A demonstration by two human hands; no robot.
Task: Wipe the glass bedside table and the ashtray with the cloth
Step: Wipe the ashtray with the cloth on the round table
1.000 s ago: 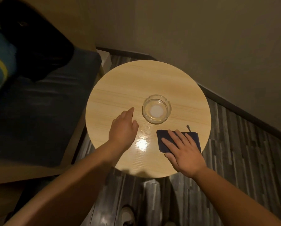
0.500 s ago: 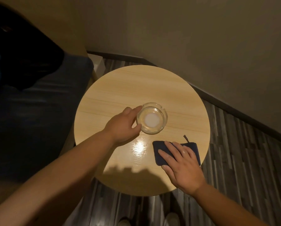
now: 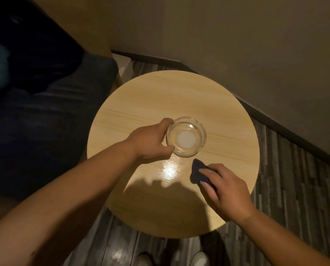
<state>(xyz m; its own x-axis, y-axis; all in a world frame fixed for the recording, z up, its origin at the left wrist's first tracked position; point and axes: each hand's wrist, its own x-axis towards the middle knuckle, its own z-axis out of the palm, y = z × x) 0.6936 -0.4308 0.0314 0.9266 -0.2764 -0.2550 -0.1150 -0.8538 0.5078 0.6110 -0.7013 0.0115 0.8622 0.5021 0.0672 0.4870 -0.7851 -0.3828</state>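
A round bedside table (image 3: 160, 96) with a glossy, wood-toned top fills the middle of the view. A clear glass ashtray (image 3: 186, 139) stands near its centre. My left hand (image 3: 150, 141) grips the ashtray's left rim between thumb and fingers. To the lower right, my right hand (image 3: 227, 191) is closed on a bunched dark blue cloth (image 3: 195, 172), which pokes out past my fingers just above the tabletop. Most of the cloth is hidden under that hand.
A dark cushioned seat (image 3: 45, 131) with a black bag (image 3: 35, 54) lies to the left. Beige walls (image 3: 237, 35) meet in a corner behind the table. Grey plank floor (image 3: 294, 179) shows to the right, and my shoes (image 3: 198, 259) are below the table's near edge.
My left hand reached the ashtray and closed on its rim. My right hand, flat on the spread cloth before, has gathered it into a bunch and gripped it.
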